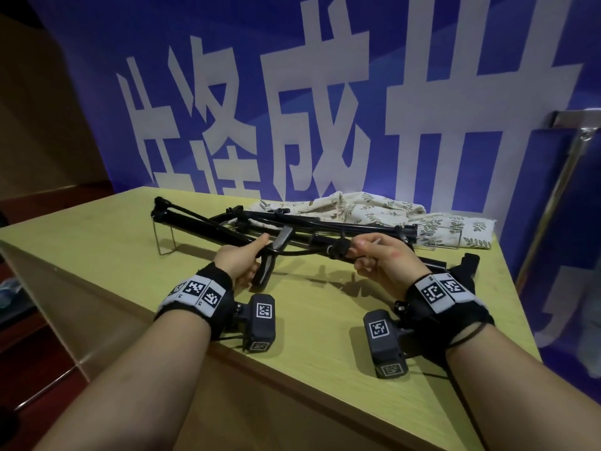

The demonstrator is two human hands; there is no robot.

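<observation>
A black folding metal frame (201, 224) of rods and tubes lies across the yellow-green table (97, 255), its far end propped on a thin wire stand (164, 242). My left hand (242, 260) grips a black tube of the frame near its middle, thumb stretched along the tube. My right hand (379, 258) pinches a small black joint with a thin rod, fingers curled around it. Both wrists wear black bands with printed tags and a small black box hanging below.
A cream cloth with a leaf print (374, 211) lies bunched at the back of the table, behind the frame. A blue banner with large white characters (292, 109) rises right behind the table. A metal pole (559, 190) stands at the right.
</observation>
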